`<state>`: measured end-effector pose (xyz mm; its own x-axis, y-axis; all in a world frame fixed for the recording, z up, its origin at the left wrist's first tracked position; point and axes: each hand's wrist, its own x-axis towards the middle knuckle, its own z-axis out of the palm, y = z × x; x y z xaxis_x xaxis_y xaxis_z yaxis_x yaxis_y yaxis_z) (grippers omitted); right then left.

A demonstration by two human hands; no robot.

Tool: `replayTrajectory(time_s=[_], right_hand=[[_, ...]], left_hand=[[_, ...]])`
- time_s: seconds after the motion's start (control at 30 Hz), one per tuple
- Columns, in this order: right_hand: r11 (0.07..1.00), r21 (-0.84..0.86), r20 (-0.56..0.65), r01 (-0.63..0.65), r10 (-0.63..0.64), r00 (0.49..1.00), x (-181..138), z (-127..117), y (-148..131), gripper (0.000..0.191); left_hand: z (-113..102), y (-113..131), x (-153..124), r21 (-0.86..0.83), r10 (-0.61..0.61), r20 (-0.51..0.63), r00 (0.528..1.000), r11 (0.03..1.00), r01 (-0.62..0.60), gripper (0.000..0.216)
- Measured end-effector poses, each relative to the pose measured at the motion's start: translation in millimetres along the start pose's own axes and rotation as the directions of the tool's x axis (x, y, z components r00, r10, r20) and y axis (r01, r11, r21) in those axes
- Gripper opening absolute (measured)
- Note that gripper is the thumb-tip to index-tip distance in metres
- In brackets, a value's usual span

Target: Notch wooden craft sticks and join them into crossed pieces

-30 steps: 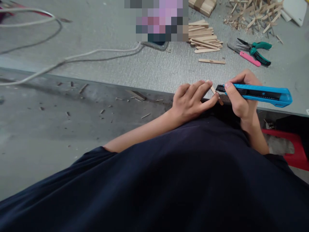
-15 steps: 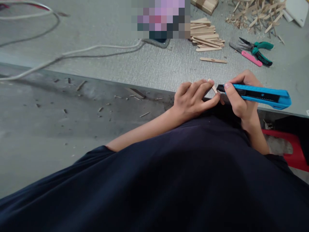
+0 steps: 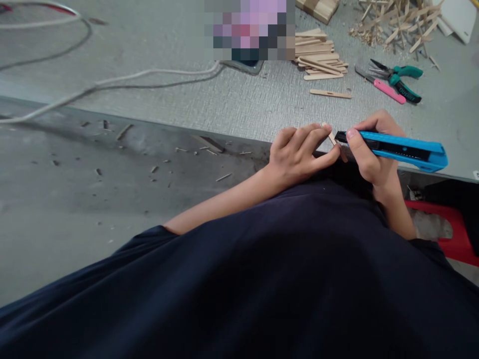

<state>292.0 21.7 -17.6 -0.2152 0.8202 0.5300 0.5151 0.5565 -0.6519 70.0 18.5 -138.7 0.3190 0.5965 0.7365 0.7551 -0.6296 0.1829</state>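
Note:
Near the table's front edge, my left hand (image 3: 301, 149) holds a wooden craft stick (image 3: 332, 138) between fingertips and thumb, the stick slanting across the edge. My right hand (image 3: 376, 144) is closed around a blue utility knife (image 3: 407, 150). The knife's dark tip points left and meets or nearly meets the middle of the stick; the blade's exact contact is too small to make out. A single craft stick (image 3: 330, 93) with a dark mark in its middle lies on the table beyond my hands.
Farther back lie a pile of craft sticks (image 3: 322, 57), a bundled stack (image 3: 318, 9), and a heap of crossed sticks with shavings (image 3: 402, 25). Green-handled pliers (image 3: 404, 80) and a pink-handled knife (image 3: 389, 91) rest at right. A white cable (image 3: 149, 74) crosses the left side. A red stool (image 3: 458, 247) stands below.
The utility knife's rear end has dipped slightly and shifted a little to the left with my right hand. My left hand and the craft stick stay nearly still.

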Motion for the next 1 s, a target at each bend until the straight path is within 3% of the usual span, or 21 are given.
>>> replayTrajectory(time_s=[0.2, 0.33, 0.5, 1.0], right_hand=[[0.998, 0.017, -0.032, 0.058, -0.057, 0.998, 0.6, 0.3, -0.8, 0.029], [0.995, -0.010, -0.065, 0.102, -0.102, 0.993, 1.7, 1.2, -2.1, 0.025], [0.993, -0.008, -0.079, 0.116, -0.117, 0.990, 3.3, 1.8, -3.3, 0.023], [0.994, 0.034, -0.025, 0.101, -0.100, 0.995, 3.2, 2.8, 2.0, 0.030]], left_hand=[[0.2, 0.1, -0.9, -0.055, -0.022, 0.013, 1.000, 0.998, 0.023, 0.049], [-0.6, -0.1, -0.8, 0.042, 0.015, 0.029, 0.999, 0.999, -0.016, 0.052], [-0.9, -0.5, -1.1, 0.121, 0.070, -0.049, 0.996, 0.991, -0.064, 0.050], [1.9, -1.5, -2.6, 0.200, 0.137, -0.112, 0.984, 0.973, -0.113, 0.057]])
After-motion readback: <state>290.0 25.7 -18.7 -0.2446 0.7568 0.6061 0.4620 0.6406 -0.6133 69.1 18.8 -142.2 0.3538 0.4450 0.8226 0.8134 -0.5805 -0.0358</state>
